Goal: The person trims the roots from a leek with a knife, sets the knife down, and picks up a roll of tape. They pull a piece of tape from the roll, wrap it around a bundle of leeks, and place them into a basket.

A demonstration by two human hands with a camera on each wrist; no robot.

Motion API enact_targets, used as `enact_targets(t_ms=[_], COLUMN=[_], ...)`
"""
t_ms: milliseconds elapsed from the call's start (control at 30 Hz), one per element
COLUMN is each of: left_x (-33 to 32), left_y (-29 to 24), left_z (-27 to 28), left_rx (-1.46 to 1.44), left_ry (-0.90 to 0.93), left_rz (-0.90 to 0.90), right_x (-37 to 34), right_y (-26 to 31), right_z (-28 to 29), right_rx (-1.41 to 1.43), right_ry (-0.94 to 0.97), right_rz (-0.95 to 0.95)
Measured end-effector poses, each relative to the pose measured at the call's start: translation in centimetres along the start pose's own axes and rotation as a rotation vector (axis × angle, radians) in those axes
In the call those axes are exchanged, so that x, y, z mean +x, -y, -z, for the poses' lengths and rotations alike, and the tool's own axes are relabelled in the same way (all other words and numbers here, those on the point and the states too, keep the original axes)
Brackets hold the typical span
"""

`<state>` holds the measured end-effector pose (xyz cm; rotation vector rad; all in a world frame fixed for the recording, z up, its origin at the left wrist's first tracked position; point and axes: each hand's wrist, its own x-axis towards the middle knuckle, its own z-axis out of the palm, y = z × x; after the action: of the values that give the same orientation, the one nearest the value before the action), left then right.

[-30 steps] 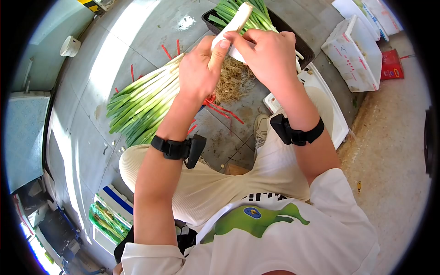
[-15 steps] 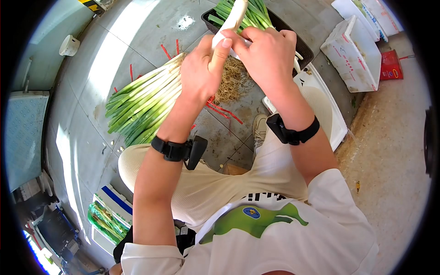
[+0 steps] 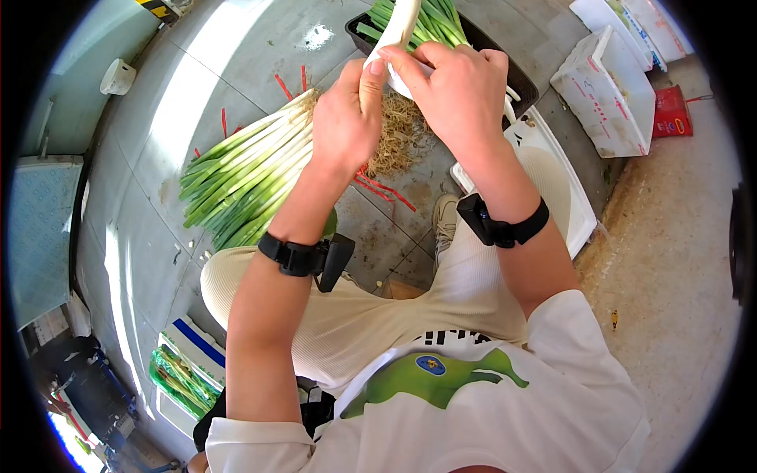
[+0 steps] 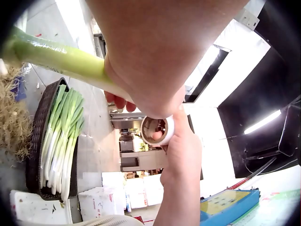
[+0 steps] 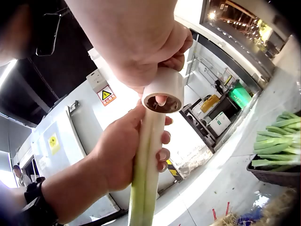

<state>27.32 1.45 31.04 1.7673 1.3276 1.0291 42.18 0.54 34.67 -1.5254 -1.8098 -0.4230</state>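
Observation:
My left hand (image 3: 345, 118) grips a thick pale leek (image 3: 402, 25), its fingers wrapped around the stalk in the right wrist view. The leek's greener length (image 4: 61, 59) extends away from that hand in the left wrist view. My right hand (image 3: 464, 93) holds a roll of white tape (image 5: 165, 88) against the stalk, with a fingertip showing inside its brown core. Both thumbs lie close together on the stalk, near the roll. Part of the roll hides behind the right hand in the head view.
Leeks (image 3: 248, 173) lie in a pile on the tiled floor, left of a heap of dry roots (image 3: 398, 142) and red ties (image 3: 382, 189). Beyond the hands stands a dark basket (image 3: 524, 91) of leeks. White foam boxes (image 3: 603, 94) stand at the right.
The leek's pale tip has shifted up, out of the head view's top edge. More of the tape roll now shows beneath the right hand. Both hands stay close together.

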Motion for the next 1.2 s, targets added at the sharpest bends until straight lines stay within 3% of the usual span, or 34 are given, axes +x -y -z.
enact_targets(t_ms=[333,400,500,567,633,767,867,933,967,1067,1200], left_x=[0.0,0.1,0.1,0.2,0.2,0.0,0.3,0.3,0.3,0.1,0.2], left_y=[0.2,0.1,-0.1,-0.1,-0.2,-1.0,-0.8,-1.1,-1.2,-1.0,-1.2], left_z=[0.0,0.3,0.4,0.6,0.9,1.6,1.9,2.4,2.5,2.5,2.5], left_rx=[0.027,-0.007,-0.001,-0.092,-0.163,-0.382,-0.474,-0.499,-0.521,-0.573,-0.736], left_ry=[-0.016,-0.026,-0.033,-0.007,0.018,0.141,0.214,0.28,0.345,0.469,0.594], left_rz=[-0.002,0.003,0.019,0.033,0.055,0.127,0.131,0.14,0.149,0.171,0.205], right_x=[-0.4,-0.5,-0.7,-0.1,0.4,0.4,1.4,1.9,1.9,2.1,2.3], right_y=[-1.0,-1.0,-1.6,-2.0,-2.2,-2.9,-2.6,-3.1,-3.8,-5.1,-4.7], right_z=[0.0,0.4,0.5,1.2,2.0,2.0,3.1,3.3,2.8,2.0,1.6], right_rx=[0.095,0.179,0.206,0.203,0.317,0.448,0.623,1.032,1.028,1.297,1.388], right_ry=[0.086,0.177,0.117,0.218,0.448,0.434,0.512,0.616,0.615,0.774,0.796], right_rz=[0.031,-0.006,0.01,-0.036,-0.252,-0.287,-0.427,-0.447,-0.447,-0.162,-0.066])
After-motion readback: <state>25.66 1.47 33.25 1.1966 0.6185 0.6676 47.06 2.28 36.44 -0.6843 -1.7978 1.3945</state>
